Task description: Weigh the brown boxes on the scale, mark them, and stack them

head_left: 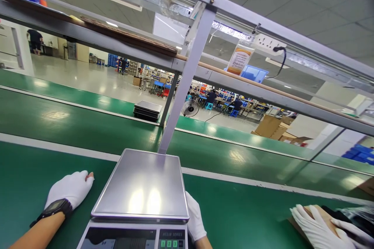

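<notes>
My left hand [70,190], in a white glove with a black watch on the wrist, rests on the green table left of a digital scale [143,183]. Its fingers are curled together, one bare fingertip shows, and nothing is visible in them. My right hand [194,218], also gloved, is pressed against the right edge of the scale beneath its steel platter, gripping the side. The platter has nothing on it. The scale's display and green keys [171,243] face me at the bottom edge.
A co-worker's gloved hands [318,227] rest on a cardboard box [317,212] at bottom right. A grey upright post [187,81] rises just behind the scale and carries overhead shelves. A second scale [147,109] sits across the green belt. Cartons [270,126] stand beyond.
</notes>
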